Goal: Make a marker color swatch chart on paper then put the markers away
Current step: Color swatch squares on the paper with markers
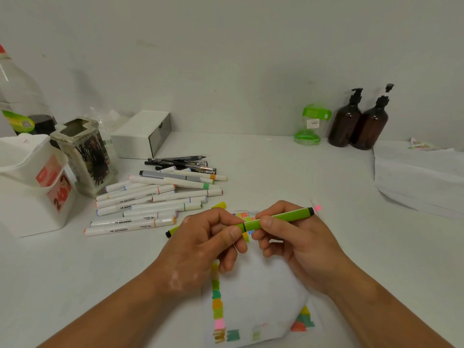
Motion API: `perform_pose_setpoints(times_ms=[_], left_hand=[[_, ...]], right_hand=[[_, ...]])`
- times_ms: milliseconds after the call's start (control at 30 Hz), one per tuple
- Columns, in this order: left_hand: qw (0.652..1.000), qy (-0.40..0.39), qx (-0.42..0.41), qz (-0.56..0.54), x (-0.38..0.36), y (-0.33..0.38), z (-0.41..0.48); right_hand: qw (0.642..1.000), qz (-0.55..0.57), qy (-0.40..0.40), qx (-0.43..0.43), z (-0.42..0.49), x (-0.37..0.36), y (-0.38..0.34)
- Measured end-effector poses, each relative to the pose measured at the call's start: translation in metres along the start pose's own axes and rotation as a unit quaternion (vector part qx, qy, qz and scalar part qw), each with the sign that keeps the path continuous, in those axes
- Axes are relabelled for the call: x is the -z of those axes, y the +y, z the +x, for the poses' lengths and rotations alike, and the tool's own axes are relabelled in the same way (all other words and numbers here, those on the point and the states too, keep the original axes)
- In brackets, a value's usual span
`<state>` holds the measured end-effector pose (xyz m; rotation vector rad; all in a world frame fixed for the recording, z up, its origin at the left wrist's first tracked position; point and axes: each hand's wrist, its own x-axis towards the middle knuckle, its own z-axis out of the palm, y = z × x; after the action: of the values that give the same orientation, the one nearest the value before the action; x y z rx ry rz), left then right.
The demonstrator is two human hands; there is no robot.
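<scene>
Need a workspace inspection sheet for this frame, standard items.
Surface: white table, bare in the middle.
Job's things: lime-green marker held over white paper sheet edged with colour swatches; pile of white-barrelled markers lying to the left; white plastic storage tub far left.
Clutter: two brown pump bottles, green-capped clear container, white cardboard box, black pens, stack of white paper at right.
Grippers: left hand and right hand both pinch the lime-green marker, either side of its black ring.
Cables: nothing seen.
Surroundings: plain white wall behind.
</scene>
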<state>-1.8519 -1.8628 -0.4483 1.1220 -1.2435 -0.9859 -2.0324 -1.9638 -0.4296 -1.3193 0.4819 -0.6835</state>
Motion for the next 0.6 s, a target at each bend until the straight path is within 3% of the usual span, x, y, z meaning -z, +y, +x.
perform_pose_setpoints(times_ms=[367, 533, 600], left_hand=[[0.999, -0.013, 0.030, -0.039, 0.004, 0.001, 0.002], [0.991, 0.074, -0.017, 0.113, 0.006, 0.004, 0.003], [0.978, 0.098, -0.026, 0.182, 0.005, 0.004, 0.000]], right_hand=[[0.992, -0.103, -0.021, 0.064, -0.005, -0.002, -0.006], [0.985, -0.167, -0.026, 0.044, -0.004, 0.020, -0.021], [0.956, -0.292, -0.022, 0.031, -0.005, 0.020, -0.017]])
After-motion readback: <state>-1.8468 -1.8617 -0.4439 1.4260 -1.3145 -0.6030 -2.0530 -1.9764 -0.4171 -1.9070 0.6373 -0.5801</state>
